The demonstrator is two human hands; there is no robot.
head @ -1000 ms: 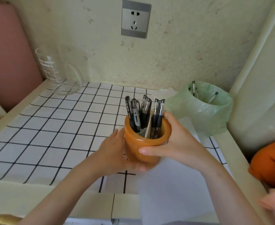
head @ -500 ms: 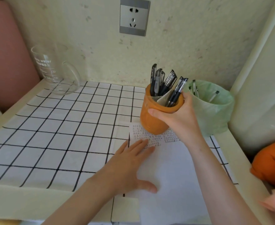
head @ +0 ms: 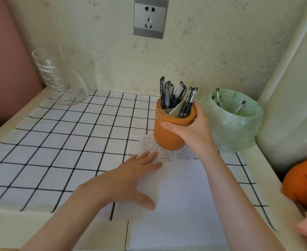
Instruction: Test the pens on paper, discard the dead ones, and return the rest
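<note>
gripped by curled right hand (head: pixel 191 132): orange cylindrical pen cup (head: pixel 167 140), black pens (head: pixel 167 96) upright, just beyond spread left hand (head: pixel 131 176) pressed flat on white paper sheet (head: pixel 178 200).

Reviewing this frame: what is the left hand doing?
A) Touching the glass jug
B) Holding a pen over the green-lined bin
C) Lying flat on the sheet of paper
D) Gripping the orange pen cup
C: the left hand lies flat with straight fingers on the paper, while the right hand grips the orange pen cup.
</note>
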